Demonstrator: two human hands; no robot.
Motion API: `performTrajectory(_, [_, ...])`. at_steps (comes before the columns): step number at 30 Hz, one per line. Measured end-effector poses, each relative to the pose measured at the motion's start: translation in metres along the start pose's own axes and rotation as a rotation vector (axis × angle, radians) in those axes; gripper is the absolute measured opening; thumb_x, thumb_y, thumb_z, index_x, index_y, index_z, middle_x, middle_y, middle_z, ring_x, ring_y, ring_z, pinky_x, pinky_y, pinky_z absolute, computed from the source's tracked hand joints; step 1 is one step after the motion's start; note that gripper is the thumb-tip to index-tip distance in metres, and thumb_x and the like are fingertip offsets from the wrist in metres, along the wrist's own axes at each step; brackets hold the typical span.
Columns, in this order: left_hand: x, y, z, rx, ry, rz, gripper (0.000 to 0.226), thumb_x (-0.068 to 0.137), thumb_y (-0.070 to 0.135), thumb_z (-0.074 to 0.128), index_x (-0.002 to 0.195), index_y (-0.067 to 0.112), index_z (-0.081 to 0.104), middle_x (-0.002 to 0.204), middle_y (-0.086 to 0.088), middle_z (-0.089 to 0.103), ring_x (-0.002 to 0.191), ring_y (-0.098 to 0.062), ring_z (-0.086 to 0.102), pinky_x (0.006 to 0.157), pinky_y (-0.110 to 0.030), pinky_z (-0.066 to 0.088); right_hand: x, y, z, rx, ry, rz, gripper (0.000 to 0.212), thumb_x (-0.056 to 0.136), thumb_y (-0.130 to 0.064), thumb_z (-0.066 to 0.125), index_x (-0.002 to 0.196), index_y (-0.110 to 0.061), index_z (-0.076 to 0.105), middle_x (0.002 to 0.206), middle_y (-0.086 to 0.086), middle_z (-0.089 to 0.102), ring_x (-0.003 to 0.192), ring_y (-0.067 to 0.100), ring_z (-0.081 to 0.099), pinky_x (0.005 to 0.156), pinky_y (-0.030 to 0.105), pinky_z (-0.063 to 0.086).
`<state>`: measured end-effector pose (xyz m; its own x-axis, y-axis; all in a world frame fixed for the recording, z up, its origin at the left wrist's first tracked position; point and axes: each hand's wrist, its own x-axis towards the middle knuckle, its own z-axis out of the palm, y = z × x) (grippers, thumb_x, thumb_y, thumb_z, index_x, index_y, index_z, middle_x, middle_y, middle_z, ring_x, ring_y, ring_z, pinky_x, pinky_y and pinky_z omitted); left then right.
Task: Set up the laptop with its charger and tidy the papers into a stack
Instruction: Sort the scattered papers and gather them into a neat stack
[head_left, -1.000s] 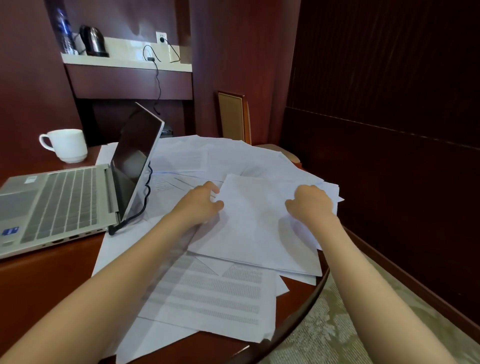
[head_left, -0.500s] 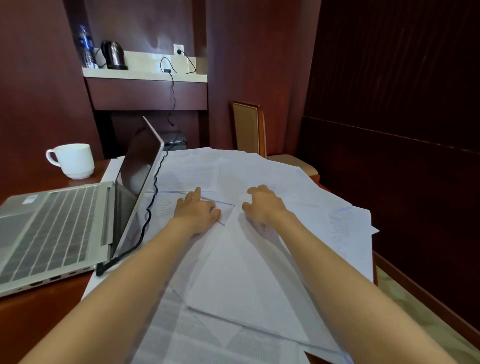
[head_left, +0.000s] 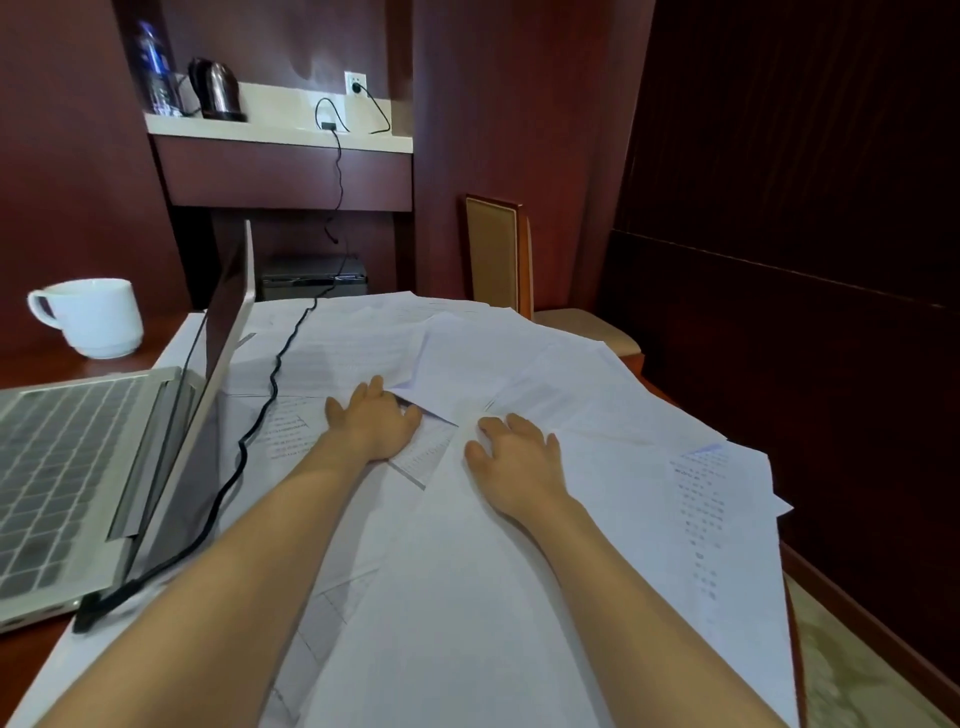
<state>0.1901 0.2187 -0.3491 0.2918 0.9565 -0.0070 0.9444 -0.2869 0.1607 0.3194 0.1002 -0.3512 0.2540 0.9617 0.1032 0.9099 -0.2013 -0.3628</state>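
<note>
Both left hand (head_left: 375, 422) and right hand (head_left: 515, 457) lie open, palms down, on papers (head_left: 623, 415) overhanging the table (head_left: 26, 652).

Dark red-brown panelled walls (head_left: 519, 130) are closing in a dim room.
A pale-topped shelf (head_left: 270, 132) is sitting in a recess at the back, carrying a kettle (head_left: 215, 88) and a water bottle (head_left: 153, 67), with a white wall socket (head_left: 355, 83) above it and a dark box (head_left: 311, 278) standing below. A tan-backed wooden chair (head_left: 496, 254) is standing at the far edge of the reddish table (head_left: 31, 366). Pale patterned carpet (head_left: 857, 670) is showing at lower right.
</note>
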Motion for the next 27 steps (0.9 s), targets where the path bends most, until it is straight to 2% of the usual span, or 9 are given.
performTrajectory(3, [-0.005, 0.002, -0.003, 0.007, 0.060, 0.058, 0.046, 0.100, 0.028, 0.023, 0.143, 0.018, 0.035, 0.156, -0.002, 0.016, 0.144, -0.015, 0.008, 0.113, -0.051, 0.013, 0.003, 0.002, 0.001, 0.131, 0.080, -0.002, 0.041, 0.099, -0.028, 0.034, 0.136, -0.011, 0.044, 0.139, 0.011, 0.042, 0.130, 0.027, 0.037, 0.110, 0.034, 0.024])
performTrajectory(6, [-0.006, -0.003, -0.003, -0.051, 0.105, 0.067, 0.037, 0.099, 0.017, 0.028, 0.124, 0.009, 0.055, 0.149, -0.006, 0.029, 0.140, -0.016, 0.020, 0.106, -0.043, 0.032, 0.003, 0.003, 0.001, 0.259, 0.079, 0.003, 0.045, 0.099, -0.025, 0.037, 0.141, -0.011, 0.039, 0.146, 0.010, 0.037, 0.132, 0.028, 0.037, 0.109, 0.031, 0.026])
performTrajectory(10, [-0.010, -0.003, -0.008, -0.250, 0.395, 0.204, 0.019, 0.081, 0.009, 0.065, 0.092, -0.006, 0.068, 0.115, -0.017, 0.063, 0.117, -0.016, 0.055, 0.095, -0.027, 0.044, 0.000, 0.002, -0.002, 0.384, 0.080, -0.003, 0.043, 0.099, -0.022, 0.039, 0.141, -0.011, 0.040, 0.147, 0.007, 0.037, 0.133, 0.022, 0.037, 0.107, 0.026, 0.027])
performTrajectory(12, [-0.019, -0.001, -0.015, -0.325, 0.370, 0.127, 0.029, 0.093, 0.007, 0.046, 0.115, -0.008, 0.059, 0.134, -0.018, 0.049, 0.122, -0.024, 0.048, 0.100, -0.028, 0.036, -0.001, 0.001, -0.003, 0.444, 0.087, -0.003, 0.043, 0.099, -0.021, 0.040, 0.140, -0.010, 0.040, 0.147, 0.006, 0.038, 0.133, 0.021, 0.037, 0.108, 0.025, 0.026])
performTrajectory(14, [-0.025, -0.007, -0.015, -0.311, 0.292, 0.144, 0.030, 0.095, -0.001, 0.033, 0.109, -0.012, 0.058, 0.134, -0.021, 0.044, 0.114, -0.030, 0.050, 0.090, -0.024, 0.034, -0.001, 0.000, -0.003, 0.435, 0.075, 0.000, 0.041, 0.098, -0.020, 0.040, 0.137, -0.008, 0.045, 0.142, 0.007, 0.044, 0.130, 0.022, 0.040, 0.105, 0.026, 0.029])
performTrajectory(16, [-0.032, -0.014, -0.013, -0.367, 0.285, 0.177, 0.027, 0.092, -0.009, 0.033, 0.097, -0.015, 0.059, 0.124, -0.023, 0.049, 0.104, -0.031, 0.052, 0.076, -0.015, 0.030, 0.000, 0.000, -0.001, 0.412, 0.077, -0.008, 0.027, 0.096, -0.018, 0.040, 0.112, -0.004, 0.058, 0.113, 0.011, 0.057, 0.107, 0.026, 0.051, 0.092, 0.032, 0.037])
performTrajectory(19, [-0.040, -0.021, -0.014, -0.392, 0.346, 0.232, 0.029, 0.087, -0.016, 0.034, 0.100, -0.014, 0.060, 0.119, -0.024, 0.053, 0.102, -0.034, 0.054, 0.072, -0.012, 0.027, 0.000, -0.001, 0.000, 0.362, 0.091, -0.024, 0.021, 0.092, -0.013, 0.041, 0.075, -0.002, 0.041, 0.075, 0.008, 0.041, 0.073, 0.023, 0.040, 0.066, 0.032, 0.031])
performTrajectory(25, [-0.050, -0.016, -0.033, -0.390, 0.486, 0.222, 0.036, 0.083, -0.021, 0.034, 0.108, -0.016, 0.058, 0.103, -0.028, 0.055, 0.090, -0.040, 0.054, 0.063, -0.018, 0.026, 0.000, -0.002, 0.000, 0.303, 0.103, -0.070, 0.033, 0.091, -0.009, 0.041, 0.063, -0.012, 0.024, 0.064, 0.000, 0.029, 0.069, 0.022, 0.034, 0.061, 0.031, 0.024])
performTrajectory(27, [-0.053, -0.013, -0.038, -0.391, 0.512, 0.183, 0.036, 0.086, -0.019, 0.032, 0.109, -0.013, 0.059, 0.103, -0.025, 0.054, 0.091, -0.038, 0.053, 0.061, -0.018, 0.024, 0.000, -0.001, 0.001, 0.308, 0.107, -0.070, 0.028, 0.091, -0.008, 0.041, 0.064, -0.009, 0.032, 0.065, 0.001, 0.032, 0.070, 0.022, 0.035, 0.062, 0.033, 0.026])
